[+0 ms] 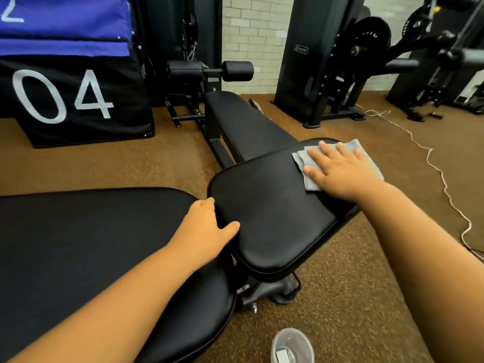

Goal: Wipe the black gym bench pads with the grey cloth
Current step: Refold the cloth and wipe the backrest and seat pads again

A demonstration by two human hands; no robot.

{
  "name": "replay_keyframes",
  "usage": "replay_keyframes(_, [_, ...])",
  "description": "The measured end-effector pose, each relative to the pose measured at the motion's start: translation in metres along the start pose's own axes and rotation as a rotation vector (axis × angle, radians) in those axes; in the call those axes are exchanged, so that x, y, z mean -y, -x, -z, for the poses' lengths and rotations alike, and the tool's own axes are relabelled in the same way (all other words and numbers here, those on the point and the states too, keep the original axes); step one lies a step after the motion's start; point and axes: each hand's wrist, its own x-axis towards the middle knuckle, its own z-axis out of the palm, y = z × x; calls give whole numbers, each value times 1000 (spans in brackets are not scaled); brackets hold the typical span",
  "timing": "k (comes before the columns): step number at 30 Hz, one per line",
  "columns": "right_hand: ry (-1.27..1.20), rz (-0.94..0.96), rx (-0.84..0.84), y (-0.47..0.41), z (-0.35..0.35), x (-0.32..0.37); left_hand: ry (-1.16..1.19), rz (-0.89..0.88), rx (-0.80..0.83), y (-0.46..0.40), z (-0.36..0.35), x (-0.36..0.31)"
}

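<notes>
On the far right corner of the smaller black seat pad (272, 205), the right hand (337, 171) lies flat with fingers spread, pressing the grey cloth (309, 163) down against the vinyl; it is not gripping the cloth, only holding it under the palm. The cloth is folded and crumpled, its edges showing beyond the fingertips and thumb. The left hand (207, 226) rests at the near left edge of the same pad, thumb on top of the padding and fingers curled down into the gap beside the long back pad (91, 244), so it is loosely clasping the pad's rim. A second bench (243, 121) stretches away behind. A black box (78, 100) marked 04 stands on the brown floor (353, 297) to the left, a white cord (442, 179) trails along the right, and a clear plastic cup (292, 345) sits near the bottom edge
</notes>
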Motion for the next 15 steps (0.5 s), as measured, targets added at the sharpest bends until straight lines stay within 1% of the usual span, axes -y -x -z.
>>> replay_keyframes(2, [-16, 10, -1, -2, 0, 19, 87, 21, -66, -5, -4, 5])
replay_keyframes(3, [-1, 69, -6, 4, -3, 34, 116, 17, -114, -7, -5, 8])
replay_keyframes(5, [32, 265, -25, 30, -13, 69, 173, 24, -142, -10, -7, 16])
replay_keyframes(7, [28, 445, 25, 65, -14, 91, 210, 25, -130, -12, -9, 25])
replay_keyframes(9, [3, 545, 78, 84, -14, 95, 250, 28, -134, -14, -10, 31])
replay_keyframes(12, [5, 574, 111, 75, -9, 94, 327, 48, -139, -17, -13, 38])
replay_keyframes(15, [41, 567, 113, 37, -8, 114, 376, 38, -149, -18, -15, 42])
